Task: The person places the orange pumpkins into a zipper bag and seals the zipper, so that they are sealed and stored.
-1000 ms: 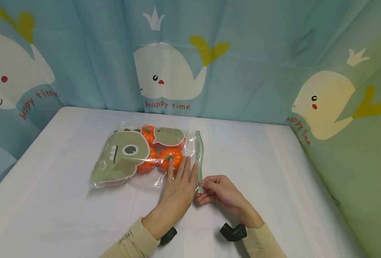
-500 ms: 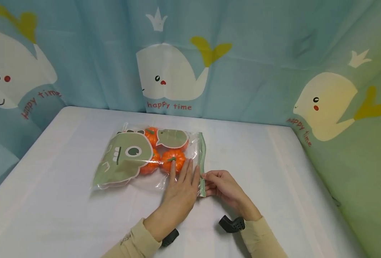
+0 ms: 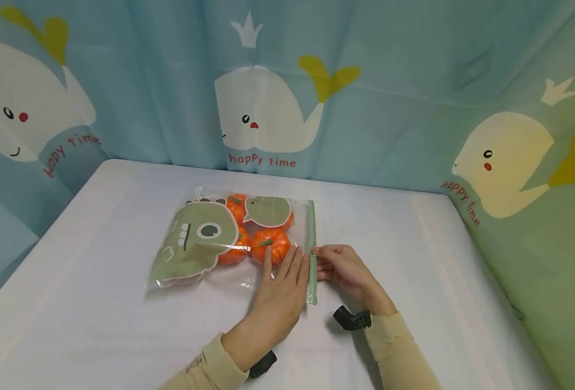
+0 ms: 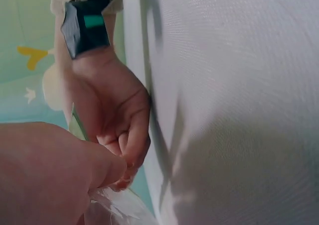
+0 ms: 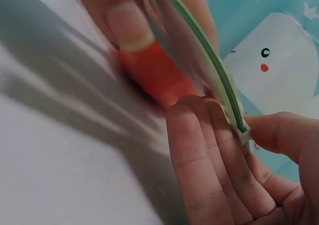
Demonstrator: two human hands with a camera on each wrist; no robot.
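Note:
A clear slider zip bag (image 3: 190, 238) with a green dinosaur print lies on the table, holding several orange toy pumpkins (image 3: 270, 244). Its green zip strip (image 3: 312, 222) runs along the right end. My left hand (image 3: 280, 295) has long, straight fingers over the bag's near right corner. In the right wrist view its thumb (image 5: 132, 31) shows on the underside, so the bag is held between thumb and fingers. My right hand (image 3: 346, 271) pinches the white slider (image 5: 243, 134) partway along the strip, its other fingers beneath.
A white-covered table (image 3: 390, 233) reaches to a blue curtain (image 3: 390, 81) printed with whales at the back and sides. Black devices sit at both wrists, the right one (image 3: 353, 318) close over the tabletop.
My right hand has travelled away from me along the zip strip, from its near end to partway up. The strip now lies straighter. My left hand keeps its hold on the bag.

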